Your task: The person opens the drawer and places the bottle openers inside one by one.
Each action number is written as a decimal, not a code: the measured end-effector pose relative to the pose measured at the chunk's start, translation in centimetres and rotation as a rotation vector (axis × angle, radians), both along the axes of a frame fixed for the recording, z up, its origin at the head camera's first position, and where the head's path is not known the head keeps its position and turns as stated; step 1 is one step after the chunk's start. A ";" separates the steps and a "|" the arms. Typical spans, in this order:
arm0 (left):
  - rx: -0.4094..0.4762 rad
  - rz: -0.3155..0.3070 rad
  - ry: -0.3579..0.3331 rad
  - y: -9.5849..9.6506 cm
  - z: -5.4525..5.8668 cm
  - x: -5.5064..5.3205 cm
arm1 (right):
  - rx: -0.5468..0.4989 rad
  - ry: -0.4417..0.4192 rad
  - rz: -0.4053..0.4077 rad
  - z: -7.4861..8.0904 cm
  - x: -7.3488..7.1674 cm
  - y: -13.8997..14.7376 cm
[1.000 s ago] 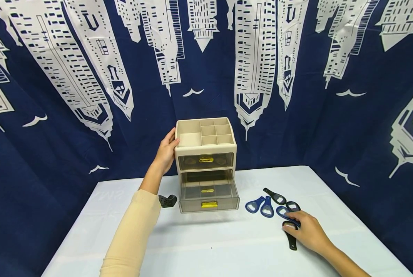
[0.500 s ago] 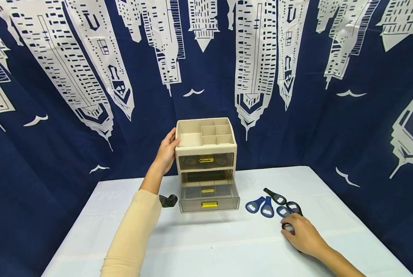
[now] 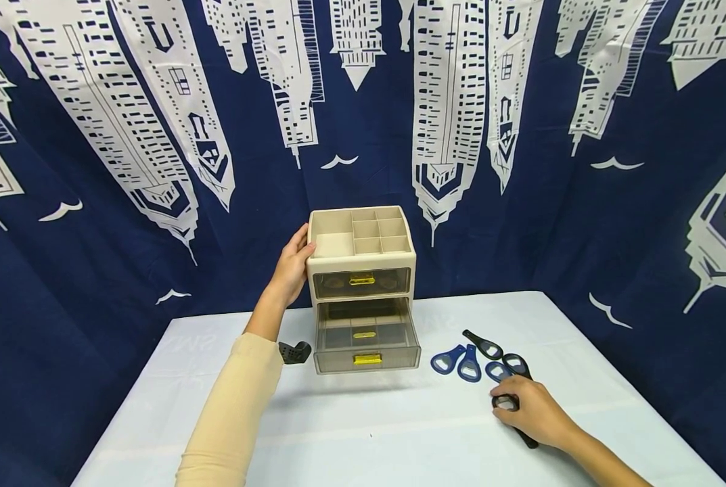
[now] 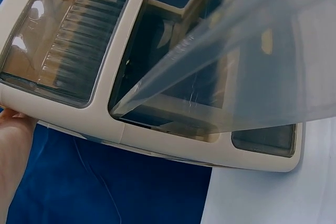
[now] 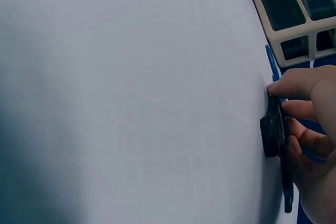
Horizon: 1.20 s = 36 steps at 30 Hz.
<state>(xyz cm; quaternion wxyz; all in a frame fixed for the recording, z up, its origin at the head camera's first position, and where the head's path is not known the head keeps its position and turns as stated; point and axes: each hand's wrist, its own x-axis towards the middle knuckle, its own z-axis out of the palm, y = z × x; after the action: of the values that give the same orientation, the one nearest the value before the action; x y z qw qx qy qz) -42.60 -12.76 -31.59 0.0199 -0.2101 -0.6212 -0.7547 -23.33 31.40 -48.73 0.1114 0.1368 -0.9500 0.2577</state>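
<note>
My left hand (image 3: 291, 270) grips the upper left side of a cream drawer organizer (image 3: 363, 260), its thumb over the top edge; in the left wrist view only part of that hand (image 4: 14, 148) shows. The middle drawer (image 3: 367, 358), smoky and clear with a yellow handle, is pulled out. At the right, my right hand (image 3: 536, 409) pinches a black bottle opener (image 3: 526, 439) by its ring end, the handle pointing toward the lower right. In the right wrist view, thumb and fingers hold this opener (image 5: 270, 135) close to the white tabletop.
Blue bottle openers (image 3: 469, 365) and black bottle openers (image 3: 484, 345) lie right of the organizer, some close to my right hand. A black perforated object (image 3: 296, 353) lies left of the drawer. Behind the white table (image 3: 363, 433) hangs a blue patterned cloth (image 3: 363, 135).
My right hand has moved slightly down and left over the nearest black bottle opener and taken hold of it. The opener's handle has turned toward the lower right. The left hand stays put.
</note>
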 end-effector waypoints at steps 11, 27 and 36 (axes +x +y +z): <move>-0.014 0.016 -0.012 -0.3 -0.2 0.2 | -0.002 0.113 0.069 1.0 -0.8 0.1; -0.002 0.014 -0.007 0.0 0.1 0.1 | 0.020 0.129 0.219 8.2 -4.3 -2.0; -0.011 0.004 -0.003 0.0 0.2 0.0 | -0.003 0.169 0.286 13.3 -6.7 -5.6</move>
<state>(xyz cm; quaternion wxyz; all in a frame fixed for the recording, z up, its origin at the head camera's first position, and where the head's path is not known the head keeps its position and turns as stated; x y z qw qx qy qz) -42.61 -12.77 -31.38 0.0193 -0.2076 -0.6259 -0.7515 -30.07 25.79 -35.38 0.1535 0.2917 -0.9076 0.2599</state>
